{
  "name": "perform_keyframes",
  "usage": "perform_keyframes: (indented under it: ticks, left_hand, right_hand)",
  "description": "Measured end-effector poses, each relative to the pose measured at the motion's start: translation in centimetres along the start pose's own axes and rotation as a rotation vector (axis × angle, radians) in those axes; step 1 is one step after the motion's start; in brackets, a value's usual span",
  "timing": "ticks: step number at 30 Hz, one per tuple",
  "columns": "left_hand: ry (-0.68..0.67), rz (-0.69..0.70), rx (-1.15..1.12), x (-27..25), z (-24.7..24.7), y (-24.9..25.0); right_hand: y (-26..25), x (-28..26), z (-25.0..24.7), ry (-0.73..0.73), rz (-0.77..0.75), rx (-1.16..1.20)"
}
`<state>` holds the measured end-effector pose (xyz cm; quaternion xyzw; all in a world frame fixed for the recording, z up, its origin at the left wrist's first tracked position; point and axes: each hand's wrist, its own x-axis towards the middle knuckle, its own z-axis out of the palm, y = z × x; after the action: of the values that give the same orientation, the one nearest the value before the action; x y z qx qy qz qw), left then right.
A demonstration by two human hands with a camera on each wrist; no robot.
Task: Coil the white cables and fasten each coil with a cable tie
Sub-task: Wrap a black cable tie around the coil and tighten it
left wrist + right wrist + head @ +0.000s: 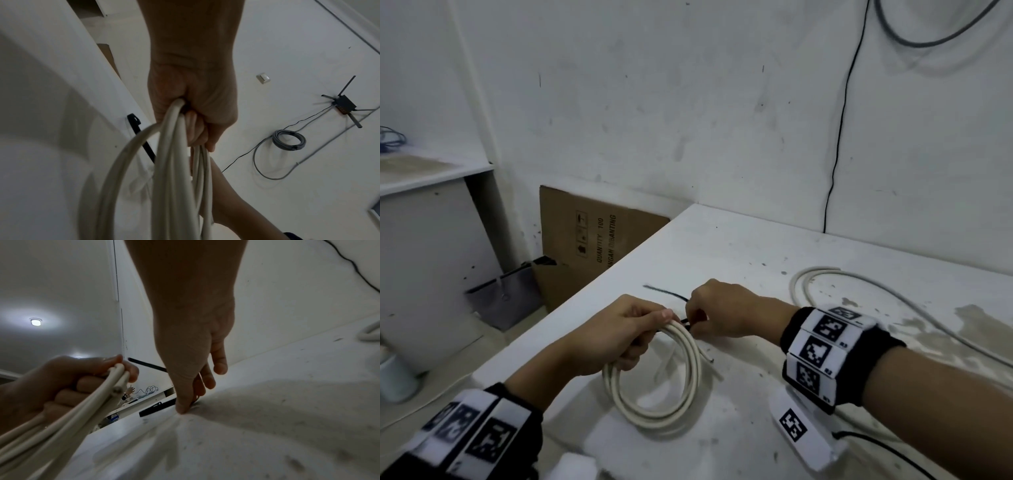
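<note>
A coil of white cable (657, 383) stands partly raised off the white table (739, 246). My left hand (650, 325) grips its top with the fingers curled round the bundled loops (176, 146); one cut end (117, 390) pokes out. Just to the right, my right hand (693, 323) pinches a black cable tie (664, 293) between thumb and fingers, down at the table surface (187, 407). The tie's black strip (150, 364) runs out behind the hand and a short piece (156, 408) shows in front. A second white cable (859, 279) lies loose at the right.
The table's left edge drops to a cardboard box (592, 240) and a grey bag (506, 298) on the floor. A white shelf unit (431, 178) stands at left. A thin black wire (839, 137) hangs down the wall behind the table.
</note>
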<state>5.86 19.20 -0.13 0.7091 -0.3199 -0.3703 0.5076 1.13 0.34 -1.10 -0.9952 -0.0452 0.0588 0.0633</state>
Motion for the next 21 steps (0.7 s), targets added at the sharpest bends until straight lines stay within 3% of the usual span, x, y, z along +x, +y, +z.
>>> perform_keyframes:
  ticks: [6,13,18,21]
  left_hand:
    - [-0.009,0.004,-0.005,0.6,1.0,0.5]
    - [-0.022,0.041,-0.035,1.8,2.6,1.4]
    - [-0.074,0.103,-0.178,3.9,5.8,3.1]
    - [-0.124,0.151,-0.229,5.2,8.3,4.5]
  right_hand:
    - [-0.1,0.0,-0.1,0.008,-0.007,-0.068]
    - [2.9,-3.8,-3.5,0.09,0.038,-0.041]
    - [5.3,-8.8,-5.7,0.238,0.135,0.268]
    - [6.7,-12.4,-6.1,0.22,0.226,0.38]
